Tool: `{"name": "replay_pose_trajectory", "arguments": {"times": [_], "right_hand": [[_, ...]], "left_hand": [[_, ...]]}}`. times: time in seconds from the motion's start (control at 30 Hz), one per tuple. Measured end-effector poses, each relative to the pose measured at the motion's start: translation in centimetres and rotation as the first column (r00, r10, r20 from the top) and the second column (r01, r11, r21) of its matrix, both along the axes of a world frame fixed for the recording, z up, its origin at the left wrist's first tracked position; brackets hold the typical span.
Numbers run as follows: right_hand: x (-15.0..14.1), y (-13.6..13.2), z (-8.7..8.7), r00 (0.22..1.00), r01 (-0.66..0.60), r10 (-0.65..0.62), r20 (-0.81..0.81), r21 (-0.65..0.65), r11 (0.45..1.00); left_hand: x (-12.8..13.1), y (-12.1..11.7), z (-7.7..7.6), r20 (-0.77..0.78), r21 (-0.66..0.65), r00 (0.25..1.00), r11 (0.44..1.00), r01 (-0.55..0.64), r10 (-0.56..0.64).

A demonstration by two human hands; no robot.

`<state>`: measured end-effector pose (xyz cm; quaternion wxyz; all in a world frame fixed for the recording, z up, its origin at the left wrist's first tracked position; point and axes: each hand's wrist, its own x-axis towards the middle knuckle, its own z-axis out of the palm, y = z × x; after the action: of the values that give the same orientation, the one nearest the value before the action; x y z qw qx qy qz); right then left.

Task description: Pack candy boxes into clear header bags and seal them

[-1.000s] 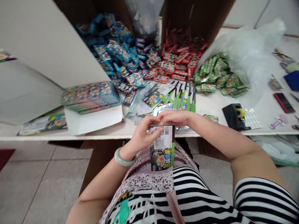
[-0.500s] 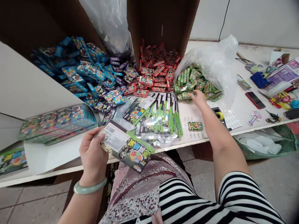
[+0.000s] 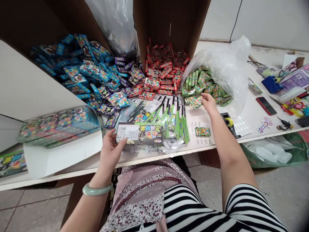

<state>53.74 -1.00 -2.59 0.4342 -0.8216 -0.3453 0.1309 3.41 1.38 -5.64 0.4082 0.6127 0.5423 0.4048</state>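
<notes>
My left hand (image 3: pixel 111 149) grips the left end of a flat black printed packet (image 3: pixel 150 132) with a white barcode panel and a green edge. Thumb on top, it holds the packet almost level at the table's front edge. Behind it lies a fanned stack of matching packets (image 3: pixel 174 117), partly under clear plastic. My right hand (image 3: pixel 209 102) is closed at the front of a pile of small green boxes (image 3: pixel 212 87), its fingertips pinching the end of one green box (image 3: pixel 196 102). A single green box (image 3: pixel 203 131) lies on a printed sheet nearer me.
Blue boxes (image 3: pixel 91 71), purple boxes (image 3: pixel 135 74) and red boxes (image 3: pixel 166 72) spill from cartons at the back. Wrapped box stacks (image 3: pixel 65 124) stand left. A clear bag (image 3: pixel 231 64), tape dispenser (image 3: pixel 228 121), phone (image 3: pixel 266 105) and scissors (image 3: pixel 287 106) lie right.
My left hand has moved right and forward, turning the packet from a slant to nearly level. My right hand stays by the green pile, with a green box now angled at its fingertips.
</notes>
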Motion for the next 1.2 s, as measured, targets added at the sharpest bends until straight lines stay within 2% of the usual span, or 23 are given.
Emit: {"name": "replay_pose_trajectory", "arguments": {"times": [0.07, 0.1, 0.17, 0.2, 0.23, 0.27, 0.3, 0.33, 0.4, 0.5, 0.6, 0.67, 0.77, 0.83, 0.9, 1.0, 1.03, 1.1, 1.2], "right_hand": [[-1.6, -1.1, 0.9, 0.995, -0.064, 0.069, -0.068, 0.083, 0.994], [-2.7, -1.6, 1.4, 0.984, -0.123, 0.139, -0.113, 0.133, 0.983], [-5.5, -2.3, 2.3, 0.926, -0.284, 0.327, -0.188, 0.224, 0.932], [-7.0, -2.4, 2.6, 0.885, -0.37, 0.42, -0.2, 0.246, 0.896], [-8.6, -2.3, 2.8, 0.849, -0.447, 0.494, -0.19, 0.24, 0.861], [-10.2, -2.1, 3.0, 0.821, -0.509, 0.546, -0.167, 0.218, 0.833], [-11.6, -1.7, 3.0, 0.805, -0.553, 0.578, -0.132, 0.185, 0.813], [-12.9, -1.3, 2.9, 0.799, -0.58, 0.595, -0.09, 0.148, 0.801], [-14.6, -0.6, 2.7, 0.8, -0.599, 0.6, 0.009, 0.084, 0.796], [-15.4, -0.8, 2.2, 0.741, -0.656, 0.65, 0.168, -0.02, 0.754], [-15.1, -2.0, 1.6, 0.597, -0.729, 0.758, 0.261, -0.217, 0.649], [-15.0, -2.7, 1.2, 0.55, -0.725, 0.782, 0.291, -0.298, 0.621], [-15.7, -3.5, 1.5, 0.579, -0.707, 0.732, 0.359, -0.227, 0.67], [-16.6, -4.4, 2.8, 0.598, -0.72, 0.697, 0.396, -0.115, 0.684], [-17.7, -5.5, 4.9, 0.542, -0.787, 0.722, 0.43, -0.04, 0.615], [-19.3, -7.1, 8.0, 0.324, -0.912, 0.817, 0.477, -0.071, 0.404], [-19.7, -7.4, 8.7, 0.261, -0.931, 0.837, 0.482, -0.102, 0.35], [-20.3, -7.8, 9.4, 0.182, -0.939, 0.86, 0.476, -0.175, 0.296], [-20.7, -8.0, 9.4, 0.119, -0.92, 0.882, 0.455, -0.284, 0.27]], "left_hand": [[-0.5, -0.5, 0.3, -0.243, 0.164, 0.969, 0.982, 0.092, -0.05], [-0.6, -0.8, 0.7, -0.349, 0.252, 0.935, 0.955, 0.158, -0.063], [-0.2, -1.3, 2.1, -0.522, 0.355, 0.838, 0.853, 0.384, -0.16], [0.2, -1.5, 2.8, -0.599, 0.338, 0.759, 0.779, 0.529, -0.255], [0.7, -1.6, 3.4, -0.668, 0.272, 0.647, 0.69, 0.671, -0.367], [1.2, -1.6, 4.0, -0.719, 0.183, 0.526, 0.606, 0.774, -0.454], [1.6, -1.6, 4.4, -0.752, 0.101, 0.423, 0.546, 0.832, -0.506], [1.9, -1.6, 4.7, -0.773, 0.039, 0.349, 0.51, 0.859, -0.53], [2.3, -1.5, 5.2, -0.797, -0.008, 0.294, 0.496, 0.868, -0.528], [1.9, -1.7, 5.9, -0.813, 0.061, 0.344, 0.518, 0.853, -0.47], [1.3, -1.9, 6.4, -0.771, 0.202, 0.486, 0.566, 0.799, -0.412], [1.0, -1.9, 6.4, -0.707, 0.277, 0.582, 0.601, 0.75, -0.401], [1.0, -1.8, 6.1, -0.642, 0.325, 0.659, 0.64, 0.696, -0.392], [0.9, -1.7, 6.1, -0.635, 0.329, 0.678, 0.665, 0.67, -0.369], [0.7, -1.7, 6.2, -0.641, 0.325, 0.685, 0.686, 0.651, -0.347], [0.4, -1.7, 6.5, -0.644, 0.323, 0.683, 0.686, 0.652, -0.346], [0.4, -1.7, 6.5, -0.645, 0.323, 0.678, 0.679, 0.659, -0.351], [0.3, -1.8, 6.6, -0.652, 0.327, 0.67, 0.665, 0.671, -0.355], [0.3, -2.1, 6.4, -0.671, 0.319, 0.66, 0.672, 0.669, -0.339]]}}
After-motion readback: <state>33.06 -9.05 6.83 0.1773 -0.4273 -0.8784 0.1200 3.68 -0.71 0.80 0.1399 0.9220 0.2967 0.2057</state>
